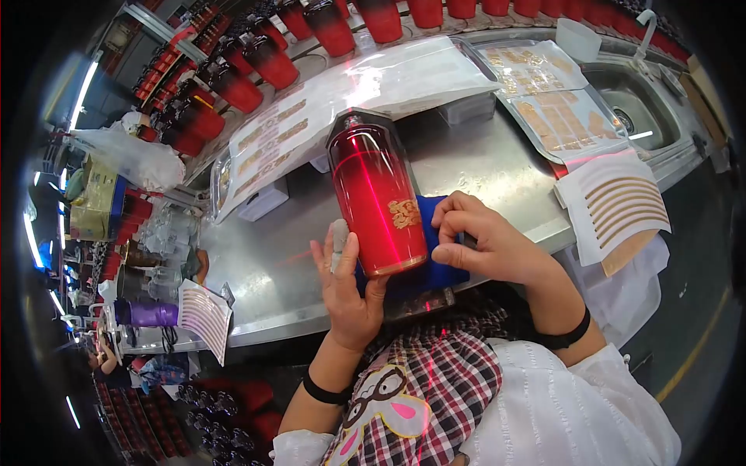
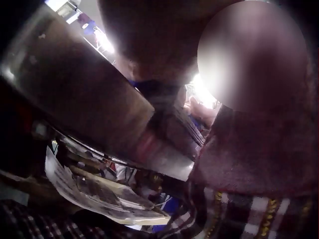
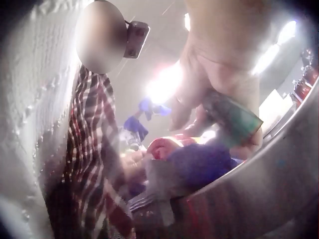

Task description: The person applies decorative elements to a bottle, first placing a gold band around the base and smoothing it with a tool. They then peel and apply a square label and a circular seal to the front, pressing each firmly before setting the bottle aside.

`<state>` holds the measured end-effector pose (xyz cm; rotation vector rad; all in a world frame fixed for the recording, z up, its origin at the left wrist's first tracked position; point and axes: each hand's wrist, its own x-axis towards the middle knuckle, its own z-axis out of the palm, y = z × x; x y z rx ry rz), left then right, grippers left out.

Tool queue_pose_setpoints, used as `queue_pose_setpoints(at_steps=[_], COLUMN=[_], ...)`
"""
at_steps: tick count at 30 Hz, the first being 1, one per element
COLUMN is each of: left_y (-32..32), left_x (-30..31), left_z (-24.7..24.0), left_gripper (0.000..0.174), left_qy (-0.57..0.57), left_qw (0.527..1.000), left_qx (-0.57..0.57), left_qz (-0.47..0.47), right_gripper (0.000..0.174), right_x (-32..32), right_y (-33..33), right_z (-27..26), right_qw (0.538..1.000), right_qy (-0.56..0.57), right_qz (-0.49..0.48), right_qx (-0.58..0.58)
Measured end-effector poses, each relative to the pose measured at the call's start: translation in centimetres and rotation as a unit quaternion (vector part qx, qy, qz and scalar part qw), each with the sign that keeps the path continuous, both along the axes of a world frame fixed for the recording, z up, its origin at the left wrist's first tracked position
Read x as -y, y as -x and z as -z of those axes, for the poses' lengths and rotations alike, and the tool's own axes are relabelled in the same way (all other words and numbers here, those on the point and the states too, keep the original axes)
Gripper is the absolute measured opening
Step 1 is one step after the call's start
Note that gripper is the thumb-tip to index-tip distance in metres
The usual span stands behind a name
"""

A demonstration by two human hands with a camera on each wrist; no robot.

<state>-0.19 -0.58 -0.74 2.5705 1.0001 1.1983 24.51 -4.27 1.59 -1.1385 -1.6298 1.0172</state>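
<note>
A glossy bottle [image 1: 377,198], red at the base and fading to near black at the neck, lies tilted on a blue cloth [image 1: 443,248]. A gold decal [image 1: 403,213] shows on its lower right side. My left hand [image 1: 350,299] holds the bottle by its base end, thumb at the bottom edge and fingers along the left side. One finger wears a grey cover [image 1: 339,242]. Beside the decal, my right hand [image 1: 486,242] hovers with loosely bent fingers, thumb and forefinger apart. In the right wrist view the bottle's red base [image 3: 167,147] shows below that hand.
Behind the bottle, a white sheet of decals [image 1: 280,140] rests on raised supports. Trays of brown decal strips [image 1: 563,120] stand right, near a sink [image 1: 633,101]. A sheet with curved strips [image 1: 610,206] overhangs the table edge. Several red-black bottles [image 1: 268,62] line the back.
</note>
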Motion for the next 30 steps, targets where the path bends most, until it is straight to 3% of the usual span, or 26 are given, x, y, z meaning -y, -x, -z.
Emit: queue_pose_setpoints(at_steps=[3,8,11,14,17,22,26,28,30], left_y=[-0.2,0.0,0.3,-0.1,-1.5,-2.2,-2.2,-0.6,0.4], left_x=[0.1,0.1,0.0,-0.3,0.0,-0.2,0.0,0.9,1.9], left_z=[-0.2,-0.1,0.9,0.0,-1.6,-1.6,-1.3,-1.1,-0.7], left_gripper=[0.057,0.06,0.06,0.063,0.067,0.071,0.065,0.051,0.037], left_qy=[0.001,0.011,0.071,0.181,0.286,0.258,0.233,0.073,-0.057], left_qw=[1.0,1.0,0.996,0.959,0.918,0.943,0.938,0.987,0.998], left_qx=[-0.005,-0.008,0.053,0.187,0.259,0.205,0.25,0.138,0.033], left_qz=[0.0,0.0,0.014,0.114,0.09,0.049,0.05,0.027,0.018], right_gripper=[0.026,0.031,0.033,0.034,0.034,0.034,0.035,0.035,0.035], right_x=[0.3,0.0,0.1,0.0,0.0,0.1,0.0,0.1,0.1], right_y=[0.9,2.2,2.4,2.5,2.6,2.5,2.5,2.3,2.4], right_z=[-0.1,0.2,-0.4,-0.6,-0.5,-0.4,-0.3,-0.1,0.0], right_qw=[0.991,0.973,0.963,0.959,0.961,0.964,0.963,0.967,0.966], right_qy=[-0.103,-0.183,-0.216,-0.225,-0.218,-0.206,-0.208,-0.193,-0.197], right_qz=[0.022,0.064,0.081,0.092,0.092,0.093,0.093,0.087,0.094], right_qx=[0.084,0.125,0.137,0.146,0.14,0.137,0.143,0.144,0.138])
